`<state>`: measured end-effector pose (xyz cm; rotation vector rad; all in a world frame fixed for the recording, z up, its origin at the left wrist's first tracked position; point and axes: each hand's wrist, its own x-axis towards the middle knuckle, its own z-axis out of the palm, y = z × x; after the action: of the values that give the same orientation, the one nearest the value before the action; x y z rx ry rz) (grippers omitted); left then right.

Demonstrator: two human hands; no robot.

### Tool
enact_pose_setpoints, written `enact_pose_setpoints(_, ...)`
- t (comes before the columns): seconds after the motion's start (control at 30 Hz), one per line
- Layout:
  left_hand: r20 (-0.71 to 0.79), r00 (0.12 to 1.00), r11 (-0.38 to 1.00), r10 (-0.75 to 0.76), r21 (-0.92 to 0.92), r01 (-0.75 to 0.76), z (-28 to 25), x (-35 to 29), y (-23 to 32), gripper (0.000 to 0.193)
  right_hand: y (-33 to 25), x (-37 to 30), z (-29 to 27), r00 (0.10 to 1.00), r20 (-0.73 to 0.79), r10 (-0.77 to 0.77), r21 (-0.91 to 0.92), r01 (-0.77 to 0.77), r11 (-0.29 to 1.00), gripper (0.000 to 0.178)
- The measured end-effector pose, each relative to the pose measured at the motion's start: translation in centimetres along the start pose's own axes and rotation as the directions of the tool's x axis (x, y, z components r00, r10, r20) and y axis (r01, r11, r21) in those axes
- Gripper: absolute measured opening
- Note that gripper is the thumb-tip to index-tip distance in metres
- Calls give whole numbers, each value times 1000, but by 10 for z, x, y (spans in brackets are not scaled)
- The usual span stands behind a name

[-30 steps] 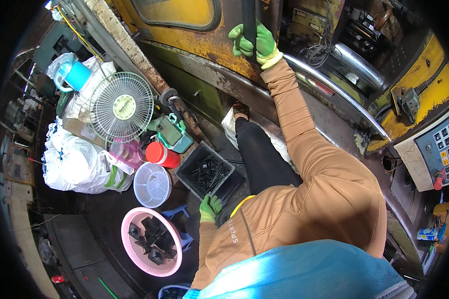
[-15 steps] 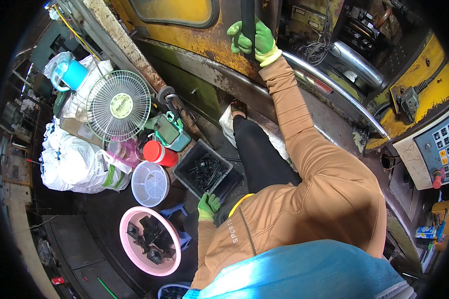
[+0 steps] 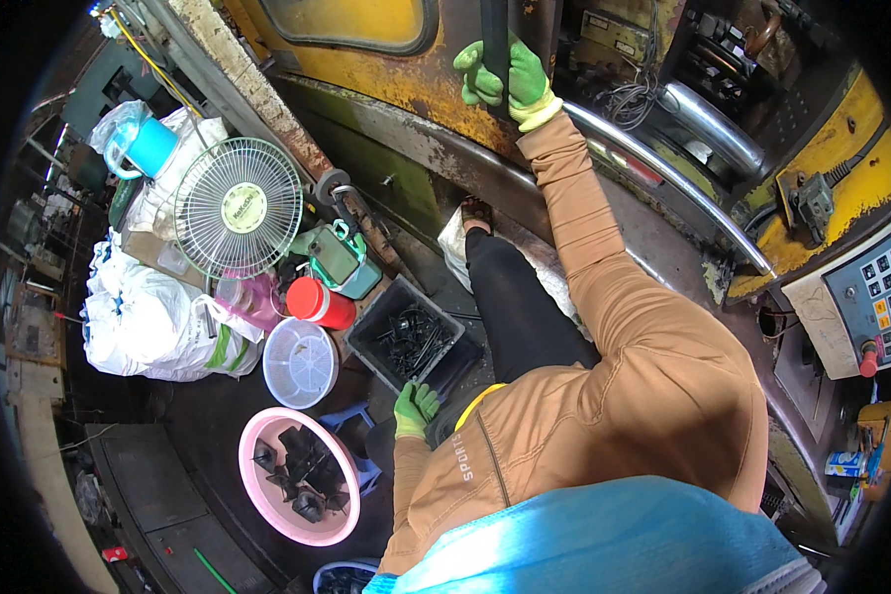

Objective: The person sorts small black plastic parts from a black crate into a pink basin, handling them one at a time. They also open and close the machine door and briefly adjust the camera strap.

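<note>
My right hand [image 3: 525, 84], in a green work glove, is wrapped round a black upright bar handle [image 3: 495, 45] on the yellow sliding door [image 3: 386, 64] of a machine. The bar hides part of the glove. My left hand [image 3: 416, 409], also green-gloved, rests low by my lap, its fingers loosely bent and a little apart, with nothing visible in them. Just beyond it stands a dark grey bin [image 3: 366, 342] with thin black plastic scraps [image 3: 411, 337] inside.
Left of my lap sits a pink basin [image 3: 250, 445] with black moulded parts [image 3: 307, 470]. Beyond it are a white basket [image 3: 300, 364], a red-lidded jug [image 3: 319, 303], a fan [image 3: 238, 208] and white sacks [image 3: 144, 317]. A curved metal rail [image 3: 673, 183] and control panel [image 3: 876, 297] are at right.
The view has shifted very slightly. Both hands keep their places, the right one still on the black handle.
</note>
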<state>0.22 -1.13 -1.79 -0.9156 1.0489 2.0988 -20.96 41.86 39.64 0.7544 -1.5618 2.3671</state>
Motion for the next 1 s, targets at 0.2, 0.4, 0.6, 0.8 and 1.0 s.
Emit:
enact_pose_setpoints(0.2, 73, 997, 1000, -1, -17, 2, 2, -2, 1, 24, 1, 0, -1, 1000, 12, -5, -29, 5, 1000, 61)
enact_pose_setpoints(0.4, 10, 1000, 1000, -3, -23, 4, 7, -6, 2, 23, 1, 2, -4, 999, 47, 7, -16, -6, 1000, 62)
enact_pose_setpoints(0.6, -48, 999, 1000, -2, -10, 1, 10, -8, 3, 25, 4, 2, -7, 1000, 28, 5, -29, -5, 1000, 63)
enact_pose_setpoints(0.8, -20, 1000, 1000, -10, -19, 10, 7, -6, 3, 25, 2, 2, -7, 990, 125, -71, 87, 61, 994, 63)
enact_pose_setpoints(1.0, -17, 1000, 1000, 10, -20, -10, 2, -4, 1, 26, 1, -4, 10, 978, -36, -203, -151, 195, 969, 59)
